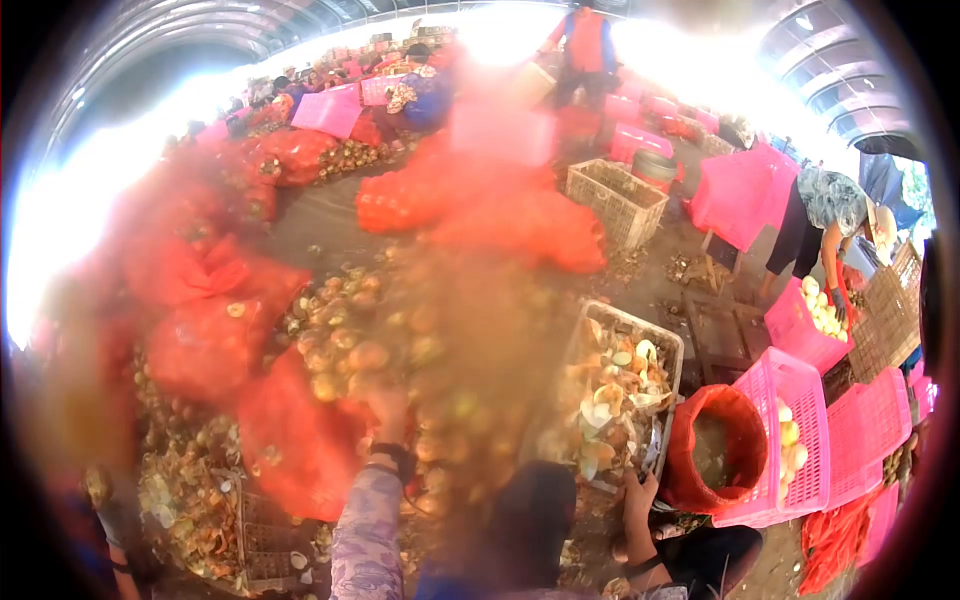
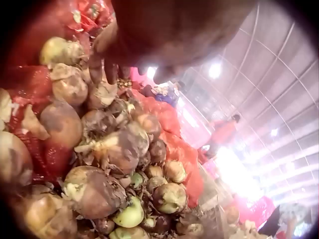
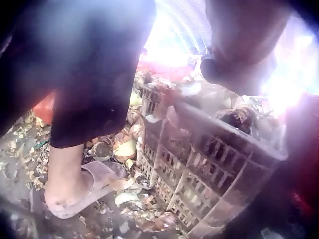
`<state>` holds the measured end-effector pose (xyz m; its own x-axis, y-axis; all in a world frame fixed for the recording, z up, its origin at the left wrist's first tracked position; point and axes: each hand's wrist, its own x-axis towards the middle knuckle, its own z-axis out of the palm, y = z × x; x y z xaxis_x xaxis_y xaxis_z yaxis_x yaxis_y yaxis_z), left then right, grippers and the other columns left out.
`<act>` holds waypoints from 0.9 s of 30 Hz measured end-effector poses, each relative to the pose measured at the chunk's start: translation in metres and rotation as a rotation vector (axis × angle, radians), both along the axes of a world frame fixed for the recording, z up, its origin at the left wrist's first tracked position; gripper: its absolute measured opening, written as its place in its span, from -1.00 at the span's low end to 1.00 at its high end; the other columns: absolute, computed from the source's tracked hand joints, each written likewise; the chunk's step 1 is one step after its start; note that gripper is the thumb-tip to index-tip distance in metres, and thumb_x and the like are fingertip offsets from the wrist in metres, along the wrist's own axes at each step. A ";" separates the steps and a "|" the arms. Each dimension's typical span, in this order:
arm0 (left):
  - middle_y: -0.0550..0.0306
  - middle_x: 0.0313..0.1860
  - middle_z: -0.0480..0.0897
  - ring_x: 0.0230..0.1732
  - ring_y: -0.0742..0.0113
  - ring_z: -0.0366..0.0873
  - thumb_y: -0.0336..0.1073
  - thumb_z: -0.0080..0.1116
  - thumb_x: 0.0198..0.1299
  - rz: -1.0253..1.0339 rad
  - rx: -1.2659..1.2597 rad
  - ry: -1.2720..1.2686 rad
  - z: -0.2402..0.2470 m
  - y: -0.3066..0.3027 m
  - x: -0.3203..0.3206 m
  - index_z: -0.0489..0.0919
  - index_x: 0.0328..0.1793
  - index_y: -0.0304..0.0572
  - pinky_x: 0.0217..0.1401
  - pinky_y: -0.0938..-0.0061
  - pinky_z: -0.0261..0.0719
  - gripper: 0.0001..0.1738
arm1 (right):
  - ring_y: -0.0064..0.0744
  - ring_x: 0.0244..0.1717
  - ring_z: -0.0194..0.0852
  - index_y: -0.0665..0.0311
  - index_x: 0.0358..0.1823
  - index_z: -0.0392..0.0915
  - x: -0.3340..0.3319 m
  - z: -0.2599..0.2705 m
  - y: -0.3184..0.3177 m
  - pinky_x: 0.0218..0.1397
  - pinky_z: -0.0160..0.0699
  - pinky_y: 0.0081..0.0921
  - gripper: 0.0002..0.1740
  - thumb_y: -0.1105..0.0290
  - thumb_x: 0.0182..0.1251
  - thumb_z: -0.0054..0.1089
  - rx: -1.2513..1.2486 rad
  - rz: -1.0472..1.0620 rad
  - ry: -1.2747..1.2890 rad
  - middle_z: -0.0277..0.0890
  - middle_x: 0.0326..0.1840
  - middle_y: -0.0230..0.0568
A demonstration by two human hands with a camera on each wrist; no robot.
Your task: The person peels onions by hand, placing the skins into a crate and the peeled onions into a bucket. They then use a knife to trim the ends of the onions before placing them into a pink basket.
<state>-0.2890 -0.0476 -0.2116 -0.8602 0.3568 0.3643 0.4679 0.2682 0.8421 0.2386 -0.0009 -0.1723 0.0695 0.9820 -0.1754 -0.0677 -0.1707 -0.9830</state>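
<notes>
My left hand (image 1: pixel 385 405) reaches into a big heap of brown-skinned onions (image 1: pixel 345 330). In the left wrist view its fingers (image 2: pixel 95 64) extend down to the top of an onion (image 2: pixel 102 94) that lies among others. Beside them is red mesh sacking (image 2: pixel 50 154). My right hand (image 1: pixel 637 497) is low at the near end of a crate (image 1: pixel 676 375) filled with onion skins and trimmings (image 1: pixel 610 400). In the right wrist view that hand (image 3: pixel 244 45) is curled above the crate's rim, with a dark rounded end (image 3: pixel 214 69) of a tool showing; I cannot tell its kind.
A red-lined bucket (image 1: pixel 683 450) and pink baskets (image 1: pixel 800 430) with peeled onions stand at the right. Full red mesh sacks (image 1: pixel 500 205) lie ahead, an emptyish crate (image 1: pixel 617 200) beyond. A person (image 1: pixel 840 205) bends over a pink basket at the right. Peelings litter the floor.
</notes>
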 end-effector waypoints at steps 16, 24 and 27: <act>-0.21 0.23 0.53 0.28 -0.30 0.44 0.04 0.10 0.22 -0.606 -0.699 0.382 -0.057 0.242 0.088 0.51 0.27 0.00 0.19 -0.21 0.49 -0.46 | -0.56 -0.74 0.30 0.34 -0.01 0.53 0.051 -0.122 0.013 -0.66 0.22 -0.56 -0.79 0.52 0.35 0.16 0.140 -0.107 -0.450 0.44 -0.55 -0.39; -0.18 0.23 0.51 0.19 -0.24 0.52 -0.07 0.38 0.03 -0.651 -0.738 0.257 -0.037 0.201 0.096 0.53 0.22 -0.05 0.13 -0.13 0.56 -0.40 | -0.62 -0.74 0.28 0.33 -0.03 0.56 0.002 -0.041 0.002 -0.71 0.19 -0.57 -0.79 0.54 0.32 0.15 0.009 -0.078 -0.269 0.43 -0.54 -0.43; -0.21 0.18 0.58 0.10 -0.21 0.59 -0.14 0.47 -0.04 -0.568 -0.482 0.032 -0.037 0.165 0.090 0.57 0.21 -0.07 0.13 -0.04 0.59 -0.37 | -0.67 -0.62 0.33 0.33 -0.02 0.58 0.005 -0.057 0.006 -0.59 0.28 -0.60 -0.78 0.54 0.31 0.15 0.069 -0.090 -0.273 0.48 -0.46 -0.46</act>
<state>-0.1993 0.1175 -0.2488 -0.4872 0.8699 0.0767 0.6670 0.3140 0.6757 0.2441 0.0051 -0.2295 0.1921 0.9787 -0.0717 0.1893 -0.1086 -0.9759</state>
